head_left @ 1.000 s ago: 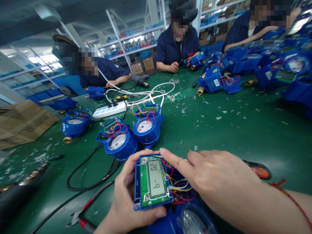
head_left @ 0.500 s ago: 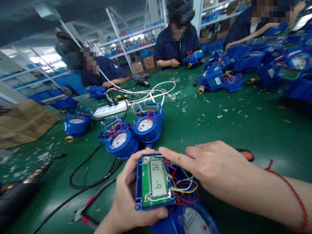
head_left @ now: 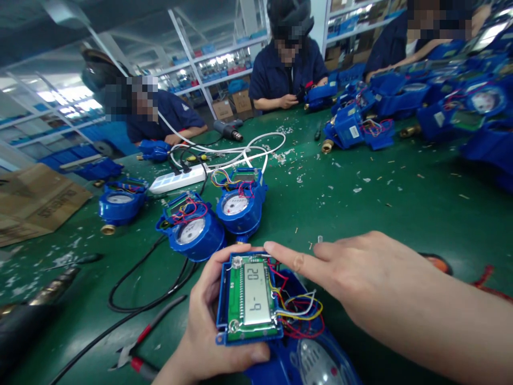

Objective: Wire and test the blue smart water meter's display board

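My left hand point(head_left: 208, 331) is wrapped round a blue display module point(head_left: 252, 299) with a green circuit board and a lit LCD. Red, yellow and white wires point(head_left: 302, 310) run from the module's right side towards a blue meter body point(head_left: 316, 363) below it. My right hand point(head_left: 344, 267) comes in from the right. Its index finger is stretched out, the tip at the module's top edge, and the other fingers are curled, with a small clear piece point(head_left: 319, 239) showing by them. Whether they hold it is unclear.
Two blue meters point(head_left: 192, 230) point(head_left: 238, 206) stand just beyond the module. Red-handled cutters point(head_left: 136, 347), a black cable point(head_left: 116, 299) and a power strip point(head_left: 178, 179) lie left. More meters point(head_left: 344, 128) are piled back right. Three people sit across the green table point(head_left: 352, 214).
My right forearm has shifted, with its red bracelet now further right. A small clear piece now shows beside the curled fingers. The whole view has moved slightly, and my left hand keeps its hold.
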`<state>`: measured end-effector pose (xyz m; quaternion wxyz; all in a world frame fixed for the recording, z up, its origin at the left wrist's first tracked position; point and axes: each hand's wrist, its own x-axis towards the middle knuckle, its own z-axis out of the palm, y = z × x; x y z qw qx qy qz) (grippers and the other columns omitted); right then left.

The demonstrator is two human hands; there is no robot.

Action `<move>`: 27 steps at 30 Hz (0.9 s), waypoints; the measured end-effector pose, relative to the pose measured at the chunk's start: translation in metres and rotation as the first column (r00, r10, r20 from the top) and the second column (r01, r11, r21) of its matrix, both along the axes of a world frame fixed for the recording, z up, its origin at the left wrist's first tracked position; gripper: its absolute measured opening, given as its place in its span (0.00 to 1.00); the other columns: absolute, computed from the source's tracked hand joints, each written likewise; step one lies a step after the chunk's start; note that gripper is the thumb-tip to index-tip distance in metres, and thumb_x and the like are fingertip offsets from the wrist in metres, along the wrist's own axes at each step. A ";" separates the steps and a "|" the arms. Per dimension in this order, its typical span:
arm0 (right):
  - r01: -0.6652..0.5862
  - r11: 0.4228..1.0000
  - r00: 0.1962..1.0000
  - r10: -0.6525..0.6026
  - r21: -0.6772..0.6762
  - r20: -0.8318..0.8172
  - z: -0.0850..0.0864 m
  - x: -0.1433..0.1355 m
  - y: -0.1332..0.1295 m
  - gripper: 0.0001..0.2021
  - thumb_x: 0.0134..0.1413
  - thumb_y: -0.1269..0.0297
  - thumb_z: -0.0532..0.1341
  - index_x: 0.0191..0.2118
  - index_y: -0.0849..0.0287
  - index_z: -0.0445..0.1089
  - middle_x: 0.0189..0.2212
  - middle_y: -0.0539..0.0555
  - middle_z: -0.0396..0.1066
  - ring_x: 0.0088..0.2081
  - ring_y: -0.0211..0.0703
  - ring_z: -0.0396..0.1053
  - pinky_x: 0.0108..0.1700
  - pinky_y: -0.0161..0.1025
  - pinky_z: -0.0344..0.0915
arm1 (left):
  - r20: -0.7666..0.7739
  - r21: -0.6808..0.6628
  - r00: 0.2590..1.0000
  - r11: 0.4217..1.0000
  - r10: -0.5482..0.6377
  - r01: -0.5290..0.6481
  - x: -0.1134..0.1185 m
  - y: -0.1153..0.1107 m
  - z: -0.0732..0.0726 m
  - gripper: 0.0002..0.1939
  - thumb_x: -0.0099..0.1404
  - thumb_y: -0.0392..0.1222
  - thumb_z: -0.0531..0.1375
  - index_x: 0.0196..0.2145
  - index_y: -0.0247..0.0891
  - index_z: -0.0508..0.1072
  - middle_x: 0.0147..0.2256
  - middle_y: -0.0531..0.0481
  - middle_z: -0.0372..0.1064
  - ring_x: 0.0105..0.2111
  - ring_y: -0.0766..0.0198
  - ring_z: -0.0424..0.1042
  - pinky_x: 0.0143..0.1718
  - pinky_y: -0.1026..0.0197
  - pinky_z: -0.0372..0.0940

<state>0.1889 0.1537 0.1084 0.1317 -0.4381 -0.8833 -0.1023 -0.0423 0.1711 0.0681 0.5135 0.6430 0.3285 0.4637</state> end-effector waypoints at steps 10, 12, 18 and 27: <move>0.122 0.990 0.990 -0.127 0.072 0.062 0.004 -0.018 -0.010 0.29 0.52 0.71 0.59 0.62 0.55 0.64 0.21 0.50 0.69 0.19 0.40 0.67 0.22 0.38 0.46 | -0.050 0.093 0.998 0.995 0.043 -0.038 0.004 0.001 0.003 0.41 0.40 0.49 0.77 0.53 0.49 0.71 0.49 0.52 0.76 0.47 0.56 0.78 0.49 0.63 0.72; 0.115 0.991 0.991 -0.119 0.071 0.056 0.003 -0.018 -0.008 0.29 0.51 0.71 0.59 0.62 0.55 0.65 0.20 0.50 0.68 0.19 0.40 0.67 0.22 0.38 0.44 | -0.053 0.094 0.998 0.995 0.042 -0.037 0.003 0.001 0.003 0.41 0.39 0.49 0.77 0.52 0.48 0.71 0.49 0.51 0.76 0.47 0.55 0.78 0.49 0.62 0.72; 0.052 0.997 0.997 -0.055 0.055 0.054 -0.003 -0.015 -0.002 0.33 0.48 0.74 0.57 0.63 0.57 0.62 0.21 0.49 0.69 0.18 0.40 0.67 0.21 0.39 0.40 | -0.044 0.076 0.999 0.997 0.011 -0.008 0.002 0.002 0.003 0.41 0.40 0.45 0.77 0.53 0.48 0.71 0.48 0.51 0.77 0.45 0.56 0.79 0.46 0.63 0.73; 0.020 0.998 0.999 -0.022 0.058 0.040 -0.013 -0.010 0.001 0.34 0.48 0.78 0.56 0.64 0.57 0.61 0.23 0.48 0.69 0.20 0.42 0.69 0.22 0.39 0.40 | -0.076 0.090 0.997 0.996 0.026 -0.019 0.000 0.005 0.002 0.41 0.39 0.44 0.77 0.53 0.47 0.71 0.47 0.51 0.77 0.45 0.56 0.78 0.47 0.63 0.73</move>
